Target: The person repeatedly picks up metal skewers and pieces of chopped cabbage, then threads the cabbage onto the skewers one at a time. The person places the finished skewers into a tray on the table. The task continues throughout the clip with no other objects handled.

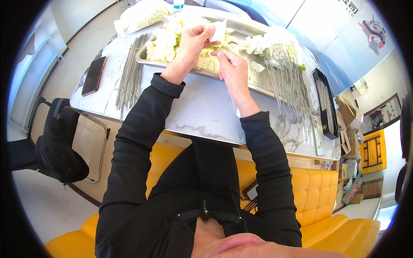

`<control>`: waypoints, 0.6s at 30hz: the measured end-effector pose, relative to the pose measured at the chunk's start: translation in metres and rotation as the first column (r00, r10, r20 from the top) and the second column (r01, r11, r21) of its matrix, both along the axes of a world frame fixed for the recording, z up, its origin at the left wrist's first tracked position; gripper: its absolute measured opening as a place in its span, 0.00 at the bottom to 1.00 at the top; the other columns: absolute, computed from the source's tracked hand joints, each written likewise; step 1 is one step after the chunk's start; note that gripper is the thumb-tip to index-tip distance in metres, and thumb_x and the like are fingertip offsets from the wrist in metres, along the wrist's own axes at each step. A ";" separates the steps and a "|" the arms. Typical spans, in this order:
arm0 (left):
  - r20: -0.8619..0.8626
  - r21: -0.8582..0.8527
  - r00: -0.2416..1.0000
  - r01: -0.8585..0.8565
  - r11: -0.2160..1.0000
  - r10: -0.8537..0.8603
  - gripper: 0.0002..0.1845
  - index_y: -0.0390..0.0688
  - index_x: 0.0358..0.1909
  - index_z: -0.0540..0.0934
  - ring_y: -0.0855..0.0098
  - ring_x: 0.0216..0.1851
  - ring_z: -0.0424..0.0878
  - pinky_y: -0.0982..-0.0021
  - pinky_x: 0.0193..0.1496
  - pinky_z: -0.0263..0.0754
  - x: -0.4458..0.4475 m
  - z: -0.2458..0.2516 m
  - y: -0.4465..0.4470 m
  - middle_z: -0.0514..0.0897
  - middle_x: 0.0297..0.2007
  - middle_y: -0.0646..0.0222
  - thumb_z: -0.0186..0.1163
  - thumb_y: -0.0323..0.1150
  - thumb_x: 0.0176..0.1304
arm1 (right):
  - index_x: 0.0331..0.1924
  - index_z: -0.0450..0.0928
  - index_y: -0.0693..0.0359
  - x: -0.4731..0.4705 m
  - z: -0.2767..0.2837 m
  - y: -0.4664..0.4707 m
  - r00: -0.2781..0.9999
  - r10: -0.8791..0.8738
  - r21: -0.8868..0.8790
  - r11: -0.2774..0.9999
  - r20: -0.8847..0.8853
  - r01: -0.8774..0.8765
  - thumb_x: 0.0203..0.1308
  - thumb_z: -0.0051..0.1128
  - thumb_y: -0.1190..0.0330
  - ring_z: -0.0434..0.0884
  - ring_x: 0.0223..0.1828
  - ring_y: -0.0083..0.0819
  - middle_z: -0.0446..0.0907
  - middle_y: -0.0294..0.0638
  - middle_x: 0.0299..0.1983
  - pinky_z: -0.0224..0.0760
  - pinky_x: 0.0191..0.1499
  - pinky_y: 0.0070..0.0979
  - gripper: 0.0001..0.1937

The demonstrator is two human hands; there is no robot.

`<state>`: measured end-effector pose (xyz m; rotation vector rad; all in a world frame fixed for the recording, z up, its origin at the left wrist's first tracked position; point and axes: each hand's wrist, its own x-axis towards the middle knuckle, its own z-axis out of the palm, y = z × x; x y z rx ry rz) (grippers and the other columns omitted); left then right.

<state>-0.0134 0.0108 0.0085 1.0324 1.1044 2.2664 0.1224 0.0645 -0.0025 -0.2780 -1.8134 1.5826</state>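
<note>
Above the metal tray (258,87), my left hand (193,40) pinches a pale piece of cabbage leaf (218,31) between thumb and fingers. Just below and to the right, my right hand (233,66) grips a thin metal skewer (235,104), whose tip end is at the leaf; whether it has pierced the leaf is hard to tell. Torn cabbage leaves (164,45) fill the tray's left part. At its right lie metal skewers (287,84) with cabbage leaves (279,40) threaded on their far ends. A bundle of bare metal skewers (130,77) lies left of the tray.
A smartphone (94,76) lies at the table's left, and a whole napa cabbage (145,16) at the back left. A black box of skewers (325,104) and a pale flat object (318,135) are at the right. A chair with a black bag (61,145) stands left of the marble-patterned table (193,106).
</note>
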 end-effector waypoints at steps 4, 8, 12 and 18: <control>0.044 0.043 0.981 -0.190 0.981 0.188 0.13 0.36 0.33 0.77 0.77 0.32 0.76 0.73 0.40 0.78 0.007 0.001 0.006 0.78 0.30 0.70 0.60 0.38 0.64 | 0.41 0.81 0.68 0.000 0.003 -0.003 0.998 -0.056 -0.048 0.997 -0.033 0.054 0.64 0.51 0.69 0.58 0.12 0.12 0.64 0.27 0.12 0.53 0.16 0.16 0.11; 0.055 0.035 0.980 -0.193 0.981 0.191 0.16 0.37 0.33 0.75 0.76 0.29 0.74 0.75 0.34 0.75 0.007 0.005 0.004 0.76 0.28 0.70 0.61 0.42 0.62 | 0.42 0.81 0.68 0.001 0.004 -0.002 0.997 -0.062 -0.069 0.996 -0.045 0.059 0.64 0.52 0.70 0.59 0.12 0.12 0.64 0.26 0.13 0.54 0.16 0.15 0.11; 0.042 -0.015 0.997 -0.067 0.998 0.068 0.13 0.38 0.37 0.76 0.76 0.35 0.77 0.71 0.45 0.76 0.006 0.005 0.000 0.77 0.33 0.71 0.59 0.40 0.65 | 0.42 0.81 0.68 0.000 0.003 -0.002 0.997 -0.054 -0.071 0.996 -0.051 0.050 0.64 0.52 0.70 0.59 0.12 0.12 0.65 0.26 0.13 0.54 0.16 0.15 0.10; 0.078 0.016 0.997 -0.004 1.000 0.003 0.11 0.38 0.35 0.77 0.75 0.36 0.79 0.69 0.44 0.78 0.008 0.002 0.000 0.79 0.34 0.69 0.60 0.36 0.63 | 0.41 0.82 0.66 -0.001 0.001 -0.003 0.998 -0.051 -0.029 0.998 -0.037 0.050 0.64 0.53 0.69 0.59 0.13 0.12 0.65 0.26 0.13 0.53 0.16 0.15 0.10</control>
